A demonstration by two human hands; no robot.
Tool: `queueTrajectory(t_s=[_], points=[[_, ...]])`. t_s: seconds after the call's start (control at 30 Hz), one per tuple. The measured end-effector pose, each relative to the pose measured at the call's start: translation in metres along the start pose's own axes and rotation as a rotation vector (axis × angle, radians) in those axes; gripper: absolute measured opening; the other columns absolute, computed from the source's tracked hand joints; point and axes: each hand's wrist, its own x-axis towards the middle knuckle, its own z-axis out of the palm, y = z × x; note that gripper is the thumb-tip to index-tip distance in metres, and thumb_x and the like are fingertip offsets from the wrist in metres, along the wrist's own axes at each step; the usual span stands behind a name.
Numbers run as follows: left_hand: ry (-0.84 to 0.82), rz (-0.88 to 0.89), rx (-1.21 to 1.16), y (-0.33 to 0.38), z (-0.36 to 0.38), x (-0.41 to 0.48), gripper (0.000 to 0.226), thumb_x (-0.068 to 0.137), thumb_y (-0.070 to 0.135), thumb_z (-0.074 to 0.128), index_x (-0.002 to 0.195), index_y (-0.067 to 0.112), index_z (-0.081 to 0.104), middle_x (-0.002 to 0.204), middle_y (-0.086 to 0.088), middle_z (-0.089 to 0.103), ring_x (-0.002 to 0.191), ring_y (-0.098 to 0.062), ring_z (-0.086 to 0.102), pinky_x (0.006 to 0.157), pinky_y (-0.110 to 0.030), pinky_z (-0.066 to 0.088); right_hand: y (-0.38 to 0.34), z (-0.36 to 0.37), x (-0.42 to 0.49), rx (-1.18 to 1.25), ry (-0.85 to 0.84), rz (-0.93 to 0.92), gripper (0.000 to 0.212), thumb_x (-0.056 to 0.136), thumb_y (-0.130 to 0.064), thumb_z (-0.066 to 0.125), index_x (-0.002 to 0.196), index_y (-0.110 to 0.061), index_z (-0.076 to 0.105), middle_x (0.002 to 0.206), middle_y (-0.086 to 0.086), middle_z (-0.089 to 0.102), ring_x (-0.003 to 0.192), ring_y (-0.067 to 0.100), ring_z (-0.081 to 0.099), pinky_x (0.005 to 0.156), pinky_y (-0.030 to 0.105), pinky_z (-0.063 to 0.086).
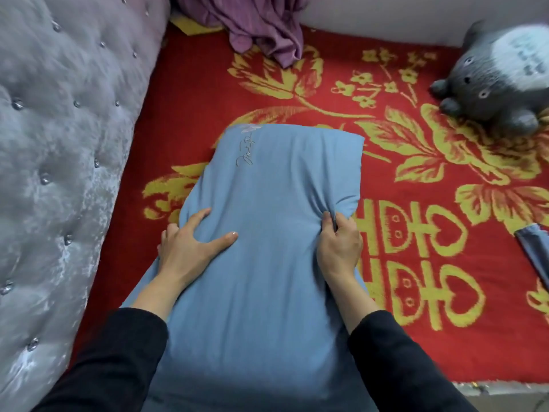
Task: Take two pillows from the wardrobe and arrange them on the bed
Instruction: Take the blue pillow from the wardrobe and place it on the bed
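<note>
A long blue pillow (267,185) with pale embroidery near its far end stretches from the near bed edge out over the red and yellow bed cover (190,93). My left hand (190,242) grips the pillow's left side, thumb spread on top. My right hand (338,239) pinches bunched fabric on its right side. Both arms wear black sleeves. A corner of another blue fabric item (534,251) shows at the right edge; I cannot tell what it is.
A grey tufted headboard (59,144) runs along the left. A purple cloth (255,25) lies crumpled at the far end of the bed. A grey plush toy (493,78) sits at the far right.
</note>
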Motion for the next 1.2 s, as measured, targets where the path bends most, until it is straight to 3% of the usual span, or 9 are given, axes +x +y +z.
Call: queueTrajectory(t_s=[0.27,0.43,0.6,0.67,0.7,0.77,0.87,1.0,1.2], points=[[0.167,0.053,-0.084,0.046,-0.075,0.112,0.086,0.043,0.077,0.055,0.125,0.053,0.042,0.121,-0.016,0.042,0.122,-0.033,0.034,0.109,-0.051,0.028,-0.104,0.06,0.105,0.092,-0.009,-0.15,0.05,0.095,-0.018,0.051,0.052,-0.022,0.026,0.071,0.009,0.046,0.077,0.032,0.05,0.062,0.027,0.019],[0.2,0.172,-0.146,0.067,-0.117,0.211,0.083,0.043,0.069,0.049,0.124,0.052,0.045,0.11,-0.013,0.043,0.116,-0.028,0.039,0.102,-0.036,0.031,-0.163,0.118,0.191,0.156,0.011,-0.263,0.049,0.095,-0.018,0.05,0.053,-0.019,0.025,0.068,0.008,0.045,0.07,0.025,0.044,0.063,0.03,0.022],[0.3,0.278,-0.08,0.086,-0.148,0.321,0.08,0.043,0.065,0.05,0.122,0.049,0.049,0.108,-0.019,0.045,0.116,-0.034,0.042,0.104,-0.039,0.031,-0.212,0.179,0.267,0.286,0.048,-0.319,0.048,0.094,-0.018,0.05,0.051,-0.018,0.028,0.058,0.0,0.039,0.067,0.023,0.041,0.06,0.029,0.019],[0.335,0.235,0.033,0.086,-0.15,0.372,0.076,0.053,0.066,0.054,0.126,0.05,0.043,0.12,-0.025,0.044,0.123,-0.037,0.036,0.107,-0.041,0.028,-0.218,0.207,0.297,0.364,-0.025,-0.304,0.032,0.095,-0.018,0.048,0.064,-0.015,0.056,0.078,0.012,0.058,0.083,0.027,0.053,0.072,0.033,0.036],[0.34,0.185,0.128,0.08,-0.146,0.397,0.073,0.063,0.067,0.055,0.131,0.049,0.037,0.131,-0.027,0.039,0.129,-0.039,0.029,0.11,-0.044,0.024,-0.213,0.225,0.309,0.34,-0.102,-0.288,0.021,0.095,-0.02,0.049,0.091,-0.009,0.067,0.101,0.02,0.062,0.101,0.032,0.056,0.088,0.037,0.042],[0.274,0.068,0.317,0.056,-0.12,0.438,0.069,0.077,0.068,0.047,0.138,0.048,0.023,0.149,-0.025,0.021,0.138,-0.042,0.016,0.114,-0.052,0.016,-0.186,0.267,0.316,0.104,-0.316,-0.282,0.048,0.093,-0.027,0.054,0.136,-0.007,0.047,0.137,0.025,0.046,0.13,0.035,0.043,0.111,0.037,0.033],[0.042,0.009,0.404,-0.001,-0.038,0.457,0.075,0.08,0.073,0.033,0.143,0.044,0.008,0.157,-0.019,0.002,0.142,-0.042,0.002,0.116,-0.053,0.009,-0.119,0.332,0.292,-0.236,-0.615,-0.323,0.072,0.089,-0.043,0.057,0.149,-0.027,0.02,0.157,0.021,0.011,0.144,0.037,0.017,0.116,0.042,0.023],[0.115,0.062,0.428,-0.041,0.02,0.473,0.077,0.078,0.075,0.03,0.143,0.045,0.001,0.156,-0.021,-0.004,0.141,-0.044,-0.004,0.115,-0.05,0.008,-0.068,0.387,0.289,-0.389,-0.575,-0.448,0.076,0.089,-0.057,0.048,0.148,-0.04,0.005,0.159,0.016,-0.005,0.144,0.043,0.005,0.111,0.063,0.023],[0.192,0.103,0.468,-0.051,0.039,0.489,0.075,0.081,0.072,0.026,0.144,0.043,-0.001,0.155,-0.024,-0.008,0.14,-0.045,-0.007,0.116,-0.051,0.003,-0.057,0.403,0.297,-0.411,-0.573,-0.499,0.073,0.091,-0.057,0.043,0.148,-0.039,0.001,0.159,0.015,-0.007,0.143,0.046,0.004,0.109,0.067,0.02]])
